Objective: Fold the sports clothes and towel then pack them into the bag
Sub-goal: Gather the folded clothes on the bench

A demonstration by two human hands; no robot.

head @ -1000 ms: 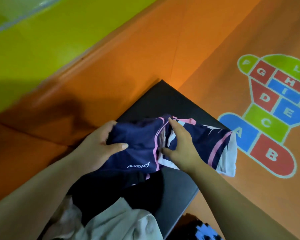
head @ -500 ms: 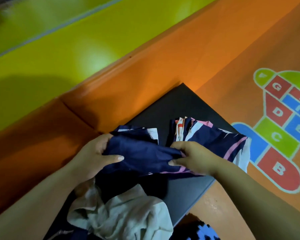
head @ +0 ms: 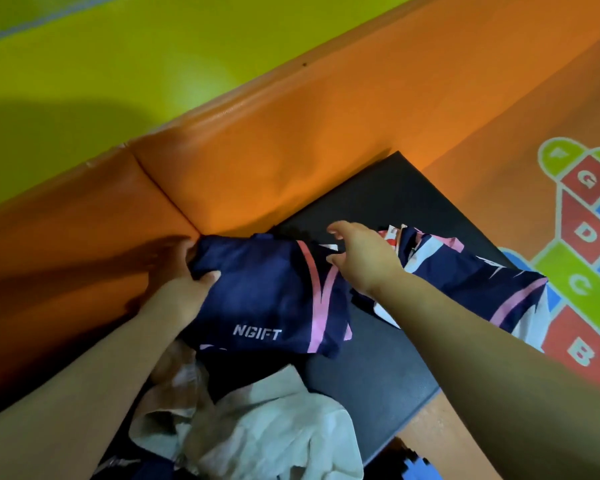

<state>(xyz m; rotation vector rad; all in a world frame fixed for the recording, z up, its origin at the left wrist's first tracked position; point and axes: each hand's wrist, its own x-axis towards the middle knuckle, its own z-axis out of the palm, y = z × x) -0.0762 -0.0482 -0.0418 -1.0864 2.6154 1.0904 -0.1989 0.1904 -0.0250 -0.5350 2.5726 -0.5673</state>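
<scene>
Head view: orange padding [head: 326, 133] backs a black worktop [head: 378, 375]. On the worktop's right side lies a navy jersey [head: 482, 282] with pink and white stripes. Just left of it are navy shorts [head: 274, 299] marked NGIFT. A pale towel [head: 274, 427] lies crumpled at the near edge. The left hand [head: 181, 285] grips the shorts' left edge, its fingers [head: 208, 277] curled round the cloth. The right hand [head: 364, 261] is over the shorts' far right corner with fingers loosely spread and nothing gripped.
</scene>
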